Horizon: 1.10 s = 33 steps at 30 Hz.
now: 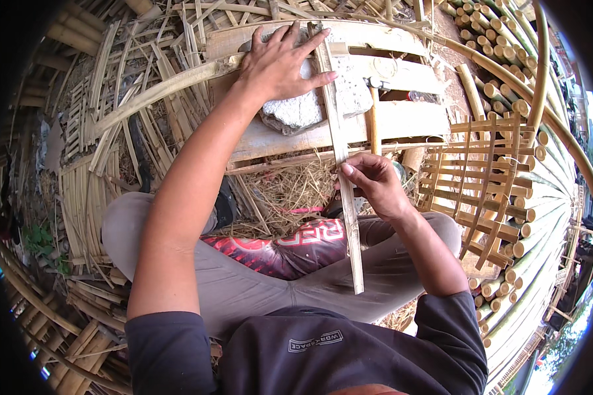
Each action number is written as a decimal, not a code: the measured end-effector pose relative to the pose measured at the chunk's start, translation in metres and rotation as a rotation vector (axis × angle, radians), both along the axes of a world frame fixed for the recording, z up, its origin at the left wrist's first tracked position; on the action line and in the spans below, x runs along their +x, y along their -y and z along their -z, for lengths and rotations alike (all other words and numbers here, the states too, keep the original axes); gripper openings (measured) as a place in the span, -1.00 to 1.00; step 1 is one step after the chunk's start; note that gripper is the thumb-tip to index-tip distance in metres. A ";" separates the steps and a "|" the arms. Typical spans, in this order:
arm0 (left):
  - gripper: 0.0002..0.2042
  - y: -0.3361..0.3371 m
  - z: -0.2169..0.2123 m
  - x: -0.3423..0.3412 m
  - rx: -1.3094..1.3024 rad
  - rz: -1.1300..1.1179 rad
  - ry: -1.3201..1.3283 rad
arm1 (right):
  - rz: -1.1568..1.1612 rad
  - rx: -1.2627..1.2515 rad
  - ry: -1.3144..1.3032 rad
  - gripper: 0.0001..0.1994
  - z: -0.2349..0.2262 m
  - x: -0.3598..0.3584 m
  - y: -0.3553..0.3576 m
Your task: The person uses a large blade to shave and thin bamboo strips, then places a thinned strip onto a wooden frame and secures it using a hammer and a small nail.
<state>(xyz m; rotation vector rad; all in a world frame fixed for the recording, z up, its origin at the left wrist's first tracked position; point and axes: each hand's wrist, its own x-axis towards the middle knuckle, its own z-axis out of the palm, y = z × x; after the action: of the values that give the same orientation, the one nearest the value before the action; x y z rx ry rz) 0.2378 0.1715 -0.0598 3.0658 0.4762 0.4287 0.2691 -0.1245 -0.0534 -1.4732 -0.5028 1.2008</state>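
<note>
A long split bamboo strip (pixel 333 112) runs from the far side of a pale stone block (pixel 290 112) down over my lap. My left hand (pixel 277 66) lies spread over the stone, index finger and thumb resting on the strip's far part. Lower down, my right hand (pixel 379 184) pinches the strip between thumb and fingers. Something dark shows under the right fingers, too hidden to name. The stone sits on a low bench of wooden planks (pixel 402 122). Just right of the stone lies a hammer (pixel 375 118) with a wooden handle.
A slatted bamboo lattice (pixel 474 184) stands at the right, before stacked bamboo poles (pixel 527 243). Split bamboo pieces (pixel 85 204) cover the left side. A thick bamboo length (pixel 161 89) reaches the bench's left end. Shavings (pixel 286 191) litter the ground between my crossed legs and the bench.
</note>
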 end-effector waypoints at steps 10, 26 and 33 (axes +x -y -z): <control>-0.10 -0.003 0.007 0.002 -0.011 -0.008 0.001 | 0.027 0.000 -0.052 -0.85 -0.007 -0.002 0.000; -0.12 -0.003 0.008 0.002 -0.016 0.016 0.056 | 0.027 0.093 -0.026 -0.88 -0.003 -0.004 0.001; -0.10 -0.003 0.007 0.001 -0.053 0.027 0.086 | 0.105 0.079 -0.017 -0.88 -0.006 -0.006 0.000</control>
<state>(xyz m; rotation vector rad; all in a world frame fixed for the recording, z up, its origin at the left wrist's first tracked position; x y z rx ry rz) 0.2389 0.1746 -0.0667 2.9845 0.4352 0.5356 0.2628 -0.1243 -0.0471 -1.4042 -0.4510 1.0978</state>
